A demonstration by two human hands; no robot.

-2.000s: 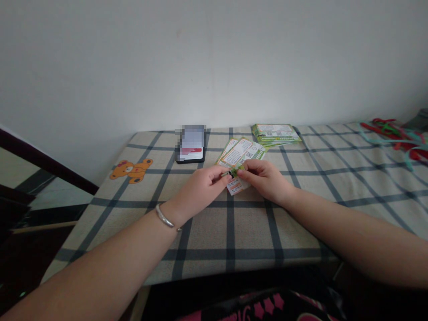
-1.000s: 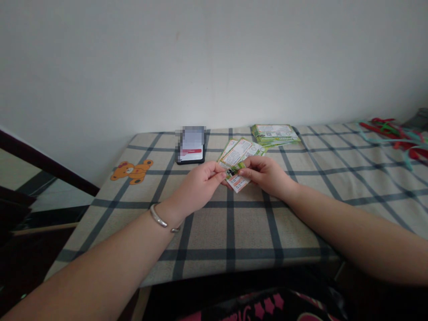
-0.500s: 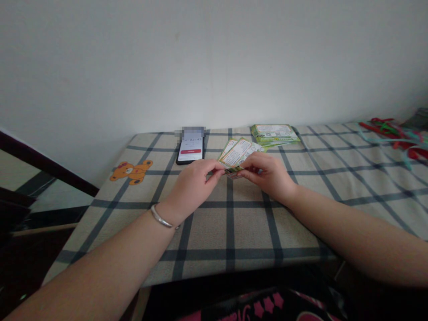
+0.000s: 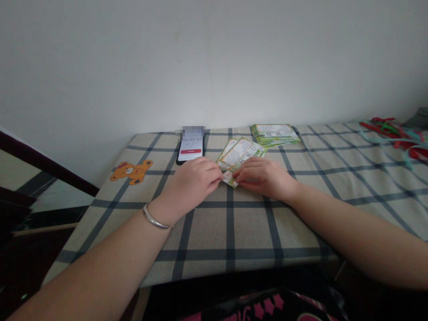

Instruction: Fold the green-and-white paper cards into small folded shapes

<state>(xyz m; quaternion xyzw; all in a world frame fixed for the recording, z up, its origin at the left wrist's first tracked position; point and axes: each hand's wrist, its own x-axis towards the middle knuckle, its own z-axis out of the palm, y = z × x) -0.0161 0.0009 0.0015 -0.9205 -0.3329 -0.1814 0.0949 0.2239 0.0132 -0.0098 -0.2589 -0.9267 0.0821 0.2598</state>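
Between my hands is a small printed card, partly covered by my fingers. My left hand, with a silver bangle on the wrist, pinches its left edge. From the other side my right hand grips the same card, fingers bent over it. Just beyond, several green and white printed cards lie fanned on the cloth, with text and a square code showing. The near edges of the fanned cards are hidden behind my fingers and the held card.
A phone showing a timer lies left of the cards. A stack of similar cards sits near the wall. Red, green and pale blue ribbons lie at the far right. The checked tablecloth has a bear picture at left.
Both hands have lowered slightly toward me and turned palm-down. The held card now tilts toward me, showing more of its printed face. The fanned cards and phone stay put.
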